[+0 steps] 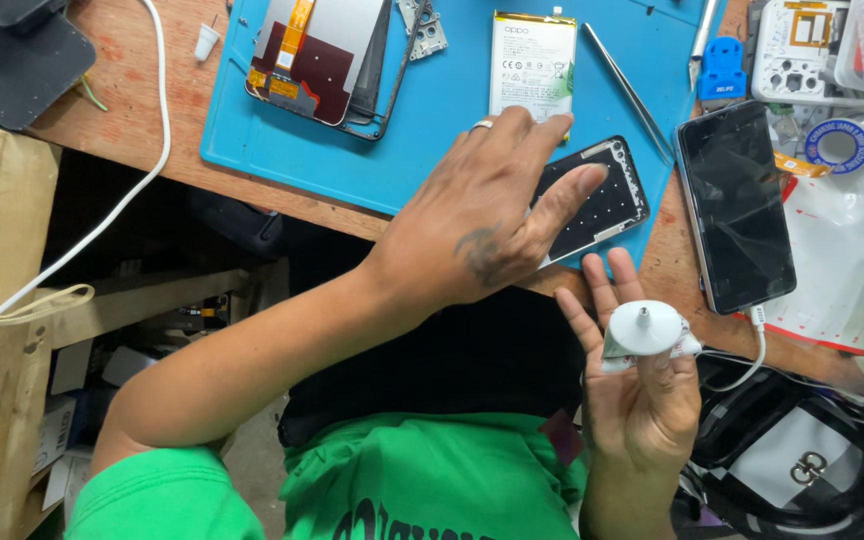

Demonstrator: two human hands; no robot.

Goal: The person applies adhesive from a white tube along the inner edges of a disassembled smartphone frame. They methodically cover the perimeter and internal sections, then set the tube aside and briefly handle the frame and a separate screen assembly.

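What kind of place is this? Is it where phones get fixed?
Probably yes, a phone repair bench. An opened phone and a loose battery lie on a blue work mat, with tweezers beside them. The left hand presses on a phone part.

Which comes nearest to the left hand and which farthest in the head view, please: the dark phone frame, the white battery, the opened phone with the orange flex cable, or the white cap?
From the left hand:
1. Dark phone frame, under its fingertips.
2. White battery, just beyond, on the blue mat.
3. Opened phone, farther along the mat.
4. White cap, off the mat.
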